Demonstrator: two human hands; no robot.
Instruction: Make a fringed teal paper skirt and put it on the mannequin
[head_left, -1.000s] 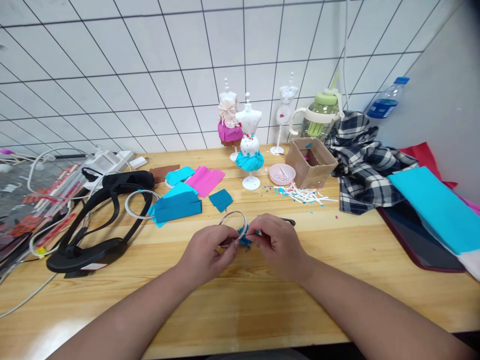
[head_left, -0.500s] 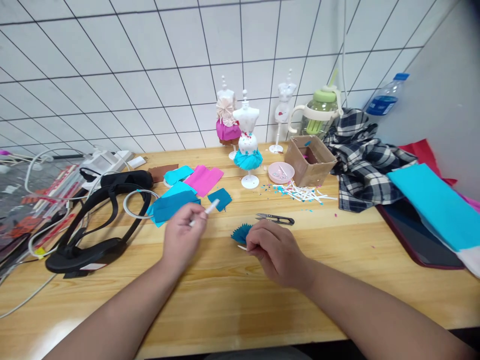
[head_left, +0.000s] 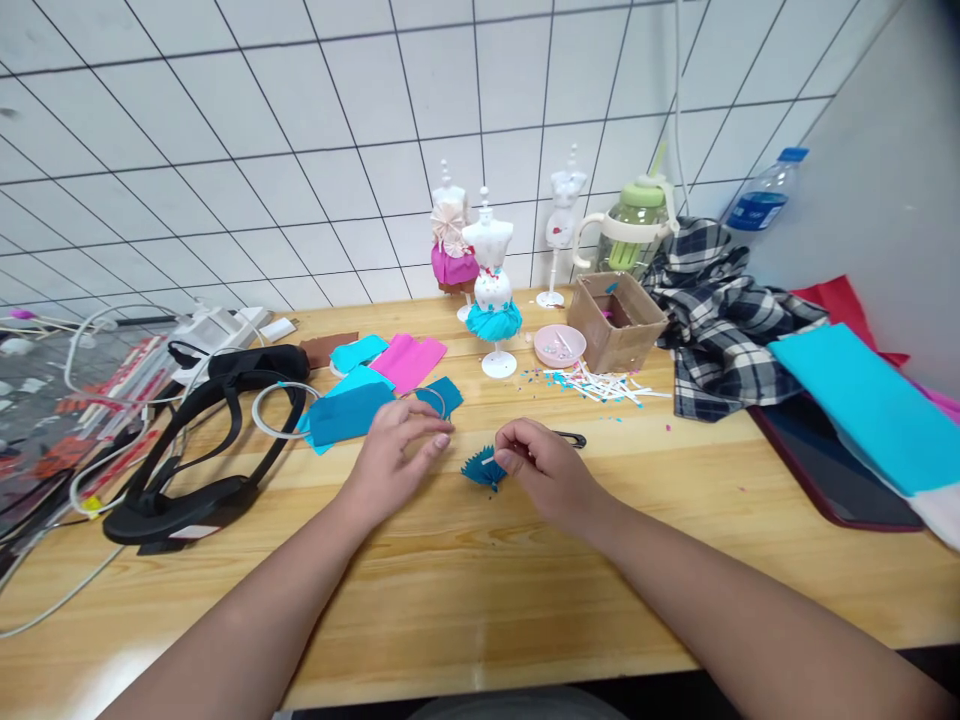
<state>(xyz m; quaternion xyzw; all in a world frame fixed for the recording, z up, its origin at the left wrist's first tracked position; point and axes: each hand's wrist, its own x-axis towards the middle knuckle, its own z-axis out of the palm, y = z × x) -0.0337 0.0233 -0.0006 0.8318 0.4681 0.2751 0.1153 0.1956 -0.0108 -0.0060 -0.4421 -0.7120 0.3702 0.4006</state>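
Observation:
My right hand [head_left: 546,470] pinches a small white strip [head_left: 489,460] between thumb and forefinger. Just under its fingertips is a dark teal pleated fan [head_left: 480,468] with a zigzag edge; whether the fingers also touch it, I cannot tell. Black thread snips [head_left: 574,439] lie behind this hand, mostly hidden. My left hand [head_left: 405,450] is open, fingers spread above the table, and nothing shows in it. Beside its fingers are a dark teal cloth piece [head_left: 341,415] and a smaller teal scrap [head_left: 448,393], with a thin pale curved line across the scrap.
Small dress-form mannequins stand at the back, the nearest [head_left: 491,290] in a turquoise skirt. A pink dish [head_left: 559,345], cardboard box [head_left: 619,340] and white paper strips [head_left: 611,385] are to their right. A black headset [head_left: 217,450] with cables lies left. Plaid cloth [head_left: 731,310] lies right.
The white strip that was in my left hand no longer shows there; its fingers have spread and moved slightly right. My right hand has turned, showing more of its thumb and the strip over the fan.

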